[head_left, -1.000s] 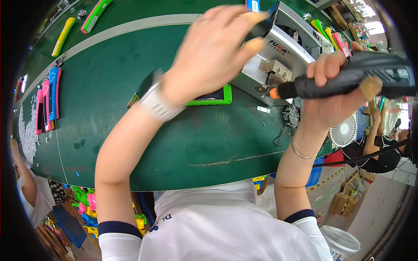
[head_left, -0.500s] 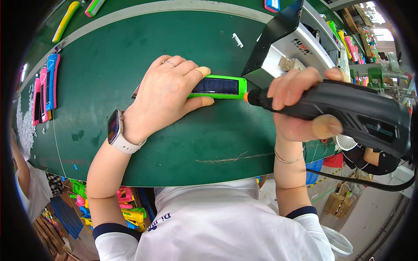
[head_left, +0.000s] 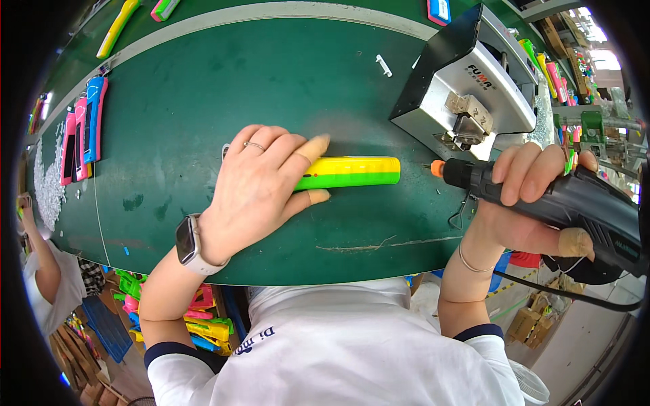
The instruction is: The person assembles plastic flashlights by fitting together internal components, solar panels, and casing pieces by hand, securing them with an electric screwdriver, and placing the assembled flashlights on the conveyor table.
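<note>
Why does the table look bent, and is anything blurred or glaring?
In the head view, the fisheye lens bows the edges of the table and leaves black corners; a bright patch at upper right washes out white; the screwdriver and yellow-and-green case look fairly sharp.

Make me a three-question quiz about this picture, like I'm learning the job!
1. True or false: the left grip holds a long yellow-and-green plastic case.
2. What does the right grip hold? A) a wooden hammer; B) a black electric screwdriver with an orange nose; C) a red paintbrush.
3. Are the screwdriver and the case touching or apart?

Key: 1 true; 2 B; 3 apart, with a gap between them.
</note>
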Demonstrator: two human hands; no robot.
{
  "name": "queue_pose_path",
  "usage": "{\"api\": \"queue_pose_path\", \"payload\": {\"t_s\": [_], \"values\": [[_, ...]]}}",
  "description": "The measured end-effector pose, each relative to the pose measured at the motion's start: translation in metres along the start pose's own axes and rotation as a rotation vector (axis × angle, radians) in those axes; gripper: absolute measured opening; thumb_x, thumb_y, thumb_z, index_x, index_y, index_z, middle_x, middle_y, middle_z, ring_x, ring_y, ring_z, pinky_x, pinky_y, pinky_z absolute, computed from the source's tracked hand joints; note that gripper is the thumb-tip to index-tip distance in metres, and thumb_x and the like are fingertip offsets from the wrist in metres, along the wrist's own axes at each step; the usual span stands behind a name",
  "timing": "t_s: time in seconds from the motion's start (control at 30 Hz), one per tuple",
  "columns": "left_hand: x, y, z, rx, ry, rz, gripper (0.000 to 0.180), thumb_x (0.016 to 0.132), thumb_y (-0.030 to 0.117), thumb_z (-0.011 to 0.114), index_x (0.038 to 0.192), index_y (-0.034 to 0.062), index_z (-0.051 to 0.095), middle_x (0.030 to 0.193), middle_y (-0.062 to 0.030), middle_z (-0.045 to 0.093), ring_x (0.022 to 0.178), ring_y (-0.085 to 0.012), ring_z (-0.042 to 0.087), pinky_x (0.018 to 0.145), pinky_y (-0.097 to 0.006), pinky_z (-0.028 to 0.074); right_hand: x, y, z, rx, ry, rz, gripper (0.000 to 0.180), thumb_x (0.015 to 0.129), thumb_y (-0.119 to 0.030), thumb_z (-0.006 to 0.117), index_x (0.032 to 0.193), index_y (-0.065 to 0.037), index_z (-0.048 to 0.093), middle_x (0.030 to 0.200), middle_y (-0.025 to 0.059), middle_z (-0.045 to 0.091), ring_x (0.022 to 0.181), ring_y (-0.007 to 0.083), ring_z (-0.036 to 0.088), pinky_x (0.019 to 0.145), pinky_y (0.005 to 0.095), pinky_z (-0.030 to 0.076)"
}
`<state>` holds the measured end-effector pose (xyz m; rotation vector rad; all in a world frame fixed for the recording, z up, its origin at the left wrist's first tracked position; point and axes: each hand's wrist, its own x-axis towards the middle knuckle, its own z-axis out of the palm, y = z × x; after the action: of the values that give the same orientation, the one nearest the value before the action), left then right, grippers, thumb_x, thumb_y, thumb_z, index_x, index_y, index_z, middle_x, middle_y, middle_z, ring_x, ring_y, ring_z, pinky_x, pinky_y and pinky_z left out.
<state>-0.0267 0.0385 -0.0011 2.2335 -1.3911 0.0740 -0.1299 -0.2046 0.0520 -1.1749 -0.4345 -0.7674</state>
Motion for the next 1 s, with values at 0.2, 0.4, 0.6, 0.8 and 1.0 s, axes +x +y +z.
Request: {"api": "queue_pose_path", "payload": {"t_s": [0.2, 0.4, 0.6, 0.8, 1.0], "values": [[0.001, -0.007, 0.005, -0.012, -0.026, 0.107, 0.043, 0.064, 0.026, 0.074, 0.100, 0.0065, 0.063, 0.087, -0.0050, 0.057, 0.091, -0.0240, 0.053, 0.091, -0.045, 0.037, -0.008, 0.009, -0.009, -0.076, 0.065, 0.030, 0.090, 0.074, -0.072, 0.055, 0.130, -0.005, 0.032, 0.069, 0.0067, 0.050, 0.050, 0.0167, 0.048, 0.051, 0.0323, 0.046], [0.021, -0.020, -0.022, 0.090, -0.180, 0.061, 0.036, 0.069, 0.019, 0.072, 0.101, 0.0061, 0.062, 0.092, -0.0067, 0.059, 0.091, -0.0255, 0.054, 0.089, -0.041, 0.040, -0.011, 0.007, -0.011, -0.120, 0.124, 0.037, 0.089, 0.075, -0.071, 0.054, 0.130, -0.005, 0.031, 0.069, 0.0065, 0.050, 0.051, 0.0169, 0.049, 0.051, 0.0320, 0.046], [0.031, -0.041, -0.004, 0.192, -0.017, 0.217, 0.048, 0.067, 0.030, 0.074, 0.106, 0.0058, 0.059, 0.097, -0.0070, 0.058, 0.092, -0.0245, 0.054, 0.087, -0.039, 0.042, -0.011, 0.009, -0.013, -0.134, 0.153, 0.021, 0.086, 0.076, -0.069, 0.056, 0.127, -0.004, 0.032, 0.069, 0.0059, 0.049, 0.051, 0.0165, 0.049, 0.051, 0.0317, 0.045], [0.040, -0.048, 0.001, 0.236, -0.080, 0.292, 0.048, 0.066, 0.039, 0.073, 0.099, 0.0063, 0.058, 0.081, -0.0041, 0.054, 0.079, -0.0209, 0.052, 0.075, -0.035, 0.043, -0.010, 0.008, -0.008, -0.168, 0.173, 0.030, 0.085, 0.076, -0.067, 0.057, 0.127, -0.005, 0.032, 0.069, 0.0055, 0.048, 0.052, 0.0155, 0.048, 0.052, 0.0314, 0.045], [0.061, -0.062, -0.008, 0.236, -0.171, 0.394, 0.048, 0.063, 0.038, 0.075, 0.097, 0.0090, 0.057, 0.081, -0.0035, 0.054, 0.082, -0.0206, 0.053, 0.075, -0.035, 0.042, -0.015, 0.011, -0.007, -0.282, 0.267, 0.058, 0.084, 0.077, -0.064, 0.060, 0.131, -0.006, 0.031, 0.068, 0.0041, 0.048, 0.051, 0.0139, 0.048, 0.052, 0.0295, 0.044]]}}
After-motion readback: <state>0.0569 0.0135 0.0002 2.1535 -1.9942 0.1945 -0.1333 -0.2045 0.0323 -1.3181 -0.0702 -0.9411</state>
